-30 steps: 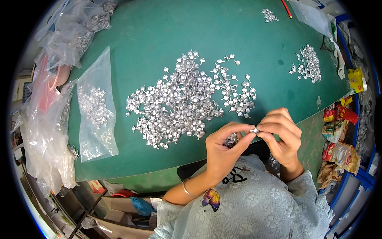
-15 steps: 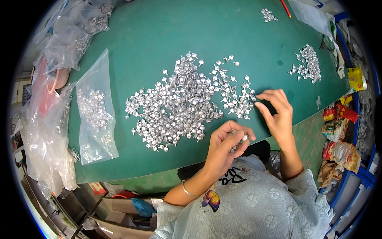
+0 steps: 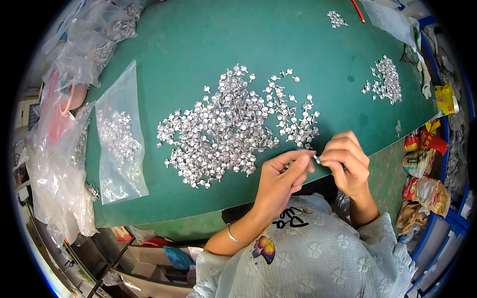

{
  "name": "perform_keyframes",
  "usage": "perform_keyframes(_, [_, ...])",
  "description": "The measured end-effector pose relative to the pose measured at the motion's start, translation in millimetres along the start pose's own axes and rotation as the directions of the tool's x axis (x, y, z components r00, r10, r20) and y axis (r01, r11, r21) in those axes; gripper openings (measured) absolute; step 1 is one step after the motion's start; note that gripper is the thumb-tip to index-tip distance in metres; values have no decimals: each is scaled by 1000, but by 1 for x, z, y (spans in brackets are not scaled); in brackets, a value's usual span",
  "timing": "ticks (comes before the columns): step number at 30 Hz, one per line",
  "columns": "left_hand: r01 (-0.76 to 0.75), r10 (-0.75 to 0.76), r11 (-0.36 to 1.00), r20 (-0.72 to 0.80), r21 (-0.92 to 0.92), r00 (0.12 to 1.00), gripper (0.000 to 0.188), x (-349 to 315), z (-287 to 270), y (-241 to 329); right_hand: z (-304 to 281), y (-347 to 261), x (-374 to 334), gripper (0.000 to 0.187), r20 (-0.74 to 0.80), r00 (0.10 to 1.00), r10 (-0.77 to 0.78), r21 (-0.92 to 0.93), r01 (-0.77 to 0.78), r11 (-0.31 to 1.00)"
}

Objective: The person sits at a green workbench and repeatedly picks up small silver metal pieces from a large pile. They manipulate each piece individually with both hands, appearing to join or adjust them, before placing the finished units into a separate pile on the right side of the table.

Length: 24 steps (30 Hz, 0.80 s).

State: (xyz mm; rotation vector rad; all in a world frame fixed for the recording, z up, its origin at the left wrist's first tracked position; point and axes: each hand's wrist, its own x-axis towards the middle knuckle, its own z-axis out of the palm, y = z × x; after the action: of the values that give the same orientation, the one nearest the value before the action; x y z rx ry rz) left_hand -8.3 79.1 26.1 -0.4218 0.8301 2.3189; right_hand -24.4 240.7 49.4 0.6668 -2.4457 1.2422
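A big heap of small silvery metal pieces (image 3: 223, 129), each with a round head and a short stem, lies on the green table (image 3: 258, 35). A looser cluster of the same pieces (image 3: 298, 124) spreads off its right side. My left hand (image 3: 282, 179) is closed around several such pieces near the table's front edge, most of them hidden by the fingers. Just right of it, my right hand (image 3: 346, 161) pinches one small metal piece (image 3: 317, 159) between thumb and forefinger, close to the left fingertips.
At left lies a clear plastic bag (image 3: 121, 149) with metal pieces inside, beside more filled bags (image 3: 59, 169) and a pink container (image 3: 74, 99). Two smaller piles of pieces, one at right (image 3: 385, 82) and one at far right (image 3: 336, 20), rest near a red pencil (image 3: 357, 11).
My right hand has moved from the loose cluster down toward my left hand and now pinches a metal piece. The left hand's fingers have closed further over its pieces.
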Motion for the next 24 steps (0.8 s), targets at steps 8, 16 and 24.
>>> perform_keyframes(8, [-106,100,977,43,186,994,16,-8,-1,3,3,-8,1,16,14,999,39,82,-40,996])
perform_keyframes(16, [-364,378,819,59,445,924,16,-10,6,4,-2,-11,3,13,68,992,108,269,-122,955])
perform_keyframes(24, [-295,301,862,51,412,952,17,-12,5,7,-4,-16,2,17,22,997,69,250,-72,966])
